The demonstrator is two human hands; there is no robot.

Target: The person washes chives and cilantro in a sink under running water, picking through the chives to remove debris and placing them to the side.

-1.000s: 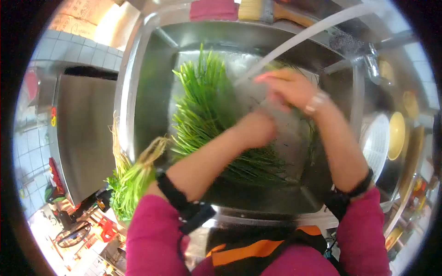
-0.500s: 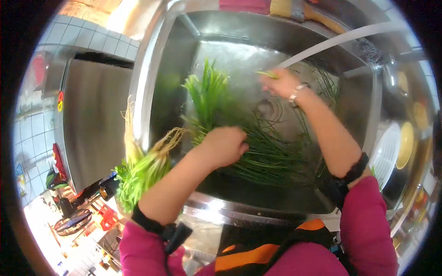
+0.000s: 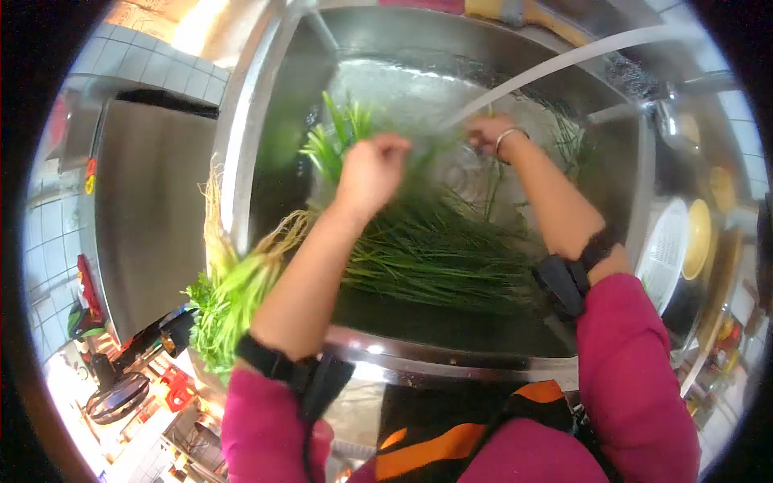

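One broad sheaf of long greens (image 3: 443, 249) sprawls across the floor of the steel sink (image 3: 240, 129), dark leaves on the near side of both hands, paler ends just left of the left hand (image 3: 372, 171). Those left fingers curl in, blurred, and whether they pinch a stalk is impossible to tell; farther out, the right hand (image 3: 491, 135) bends its fingers beside a pale hose (image 3: 580, 63), its hold too smeared to read.

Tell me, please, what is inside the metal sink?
The sink holds water and green stalks. The left hand hides some stalks; whatever lies beneath them cannot be seen.
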